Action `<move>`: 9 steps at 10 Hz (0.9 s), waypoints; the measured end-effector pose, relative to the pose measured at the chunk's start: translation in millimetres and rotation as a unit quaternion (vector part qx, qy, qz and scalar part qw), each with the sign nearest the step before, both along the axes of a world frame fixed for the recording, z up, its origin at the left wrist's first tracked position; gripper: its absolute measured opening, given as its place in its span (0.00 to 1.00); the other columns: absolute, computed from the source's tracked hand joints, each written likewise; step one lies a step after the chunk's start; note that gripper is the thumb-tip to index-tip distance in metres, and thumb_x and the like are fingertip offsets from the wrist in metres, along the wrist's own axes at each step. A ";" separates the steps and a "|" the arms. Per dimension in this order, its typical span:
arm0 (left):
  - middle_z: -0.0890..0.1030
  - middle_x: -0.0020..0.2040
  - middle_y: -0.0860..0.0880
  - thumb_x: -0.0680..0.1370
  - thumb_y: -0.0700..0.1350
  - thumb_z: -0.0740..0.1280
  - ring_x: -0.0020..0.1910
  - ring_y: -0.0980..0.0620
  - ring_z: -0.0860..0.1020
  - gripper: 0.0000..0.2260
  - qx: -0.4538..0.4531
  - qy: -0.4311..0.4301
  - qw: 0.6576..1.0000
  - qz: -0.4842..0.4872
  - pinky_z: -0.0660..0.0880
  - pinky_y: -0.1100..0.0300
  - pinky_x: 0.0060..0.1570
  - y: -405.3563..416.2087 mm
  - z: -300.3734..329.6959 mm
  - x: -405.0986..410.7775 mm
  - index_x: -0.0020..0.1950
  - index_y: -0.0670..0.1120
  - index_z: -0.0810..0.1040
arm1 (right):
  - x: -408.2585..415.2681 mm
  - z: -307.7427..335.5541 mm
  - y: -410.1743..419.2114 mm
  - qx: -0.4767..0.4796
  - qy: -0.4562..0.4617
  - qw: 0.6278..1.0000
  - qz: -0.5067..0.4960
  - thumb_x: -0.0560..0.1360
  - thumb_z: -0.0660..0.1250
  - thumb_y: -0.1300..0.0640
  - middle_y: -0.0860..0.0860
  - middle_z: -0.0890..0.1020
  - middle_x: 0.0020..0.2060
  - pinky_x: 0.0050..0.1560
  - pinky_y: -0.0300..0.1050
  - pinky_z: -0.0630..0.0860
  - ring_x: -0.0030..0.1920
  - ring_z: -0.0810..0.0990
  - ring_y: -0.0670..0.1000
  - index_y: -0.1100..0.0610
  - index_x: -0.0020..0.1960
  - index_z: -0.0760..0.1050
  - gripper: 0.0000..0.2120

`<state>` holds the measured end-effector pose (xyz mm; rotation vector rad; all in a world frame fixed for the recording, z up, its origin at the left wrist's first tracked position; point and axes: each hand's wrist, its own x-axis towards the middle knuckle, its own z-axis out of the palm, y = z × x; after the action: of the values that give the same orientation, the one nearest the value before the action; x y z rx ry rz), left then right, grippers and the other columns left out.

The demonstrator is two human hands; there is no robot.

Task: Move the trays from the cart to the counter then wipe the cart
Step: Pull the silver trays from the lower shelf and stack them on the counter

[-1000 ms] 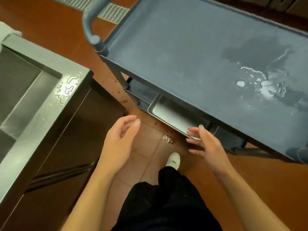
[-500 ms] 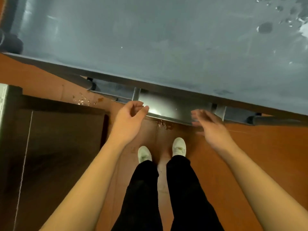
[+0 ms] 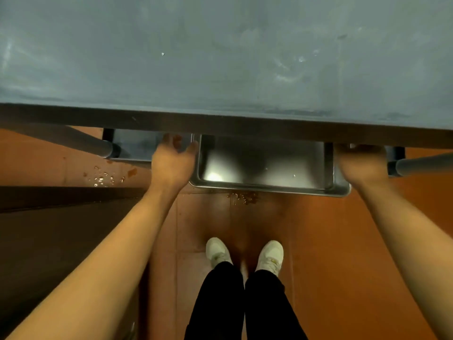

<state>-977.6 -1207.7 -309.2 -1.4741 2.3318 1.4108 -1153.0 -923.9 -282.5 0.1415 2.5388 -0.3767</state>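
A shiny metal tray (image 3: 264, 165) sits on the cart's lower shelf and sticks out toward me under the grey top shelf (image 3: 220, 57). My left hand (image 3: 171, 163) is at the tray's left side with fingers spread. Its thumb is against the left rim, and its fingertips reach into the shadow under the top shelf. My right hand (image 3: 360, 165) lies over the tray's right rim. Its fingers are hidden beneath the top shelf, so no grip shows.
The cart's grey legs (image 3: 107, 148) and lower shelf (image 3: 137, 146) flank the tray. A dark cabinet front (image 3: 61, 229) stands on my left. The orange tile floor has wet spill spots (image 3: 103, 177) and more below the tray (image 3: 242, 197). My feet (image 3: 245, 253) stand close to the cart.
I have leaned in over the cart. Both hands have moved apart from the tray's front to its two sides, and more of the tray now shows.
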 end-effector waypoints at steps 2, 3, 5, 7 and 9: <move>0.80 0.49 0.55 0.83 0.50 0.67 0.42 0.59 0.77 0.16 -0.021 -0.017 0.999 -0.023 0.68 0.76 0.35 18.3 -16.4 -16.3 0.68 0.45 0.75 | -13.0 -11.5 6.4 0.054 -0.010 0.998 0.039 0.86 0.55 0.55 0.68 0.79 0.63 0.70 0.57 0.67 0.66 0.75 0.67 0.70 0.63 0.77 0.21; 0.81 0.58 0.47 0.83 0.49 0.68 0.53 0.51 0.80 0.17 -0.044 -0.010 0.999 -0.025 0.69 0.63 0.47 24.6 -21.4 -20.3 0.70 0.45 0.75 | -10.4 -21.2 10.1 0.047 0.013 0.998 0.036 0.86 0.56 0.53 0.67 0.73 0.71 0.75 0.55 0.59 0.74 0.68 0.65 0.69 0.70 0.72 0.22; 0.80 0.62 0.44 0.80 0.50 0.69 0.60 0.43 0.80 0.19 -0.092 -0.014 0.995 -0.041 0.79 0.45 0.60 35.8 -39.9 -14.0 0.69 0.46 0.75 | -3.0 -67.0 32.1 0.012 0.119 0.990 0.073 0.78 0.63 0.46 0.64 0.76 0.63 0.64 0.58 0.74 0.62 0.76 0.64 0.60 0.69 0.69 0.25; 0.76 0.67 0.40 0.79 0.51 0.71 0.65 0.38 0.76 0.23 -0.159 -0.021 0.985 -0.058 0.77 0.39 0.62 42.7 -60.2 -4.8 0.72 0.46 0.73 | 20.9 -77.8 44.5 -0.013 0.159 0.986 0.050 0.79 0.68 0.55 0.65 0.69 0.68 0.69 0.58 0.68 0.69 0.68 0.66 0.61 0.75 0.67 0.26; 0.67 0.73 0.32 0.79 0.48 0.72 0.70 0.30 0.65 0.26 -0.240 -0.080 0.959 -0.125 0.67 0.37 0.68 54.4 -69.6 -7.6 0.74 0.42 0.69 | 40.1 -97.0 35.0 0.036 0.196 0.975 0.095 0.77 0.68 0.56 0.64 0.67 0.70 0.65 0.61 0.69 0.67 0.68 0.68 0.58 0.76 0.64 0.29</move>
<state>-985.2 -1153.3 -378.7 -1.2489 2.7512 0.6671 -1112.9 -889.0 -379.5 -0.1640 2.9244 -0.2553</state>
